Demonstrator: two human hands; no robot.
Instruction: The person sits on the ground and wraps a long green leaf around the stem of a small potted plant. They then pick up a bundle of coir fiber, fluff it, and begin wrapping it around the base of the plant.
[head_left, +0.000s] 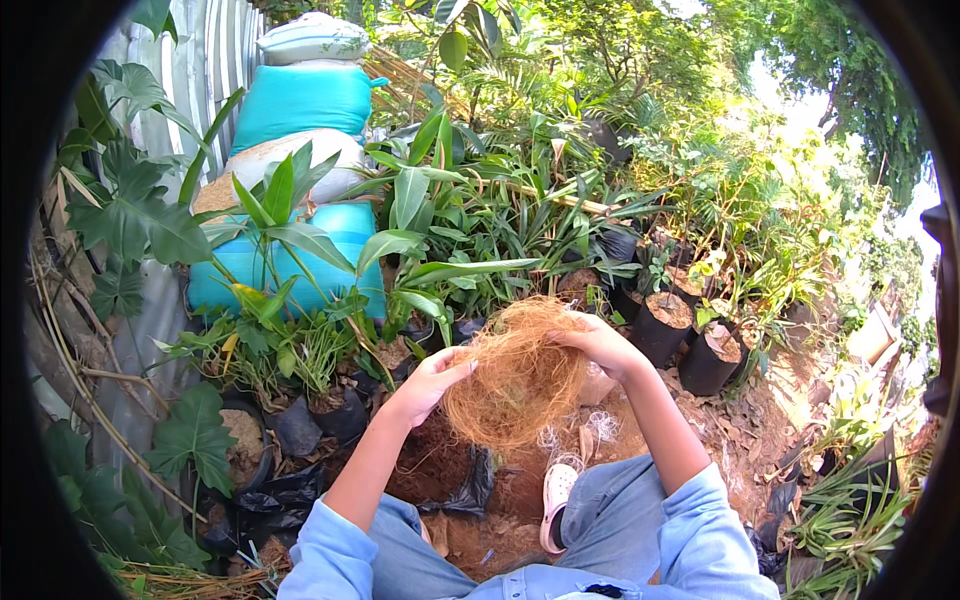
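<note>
A loose, tangled wad of golden-brown plant fibre, like coconut coir (517, 375), is held up before me between both hands. My left hand (433, 382) grips its left edge, thumb on top and fingers partly hidden behind it. At its upper right edge my right hand (596, 343) pinches the fibre, its fingertips partly buried. Below the wad, a black plastic bag (476, 484) lies on the soil beside a dark reddish-brown heap (431, 457). Thin whitish strands (600, 426) lie on the ground near my shoe.
Black plant bags (660, 326) filled with soil stand ahead to the right. Stacked turquoise and white sacks (304, 112) lean by a corrugated metal fence (210, 52) at the upper left. Leafy plants crowd both sides. A pink clog (557, 499) is on my foot.
</note>
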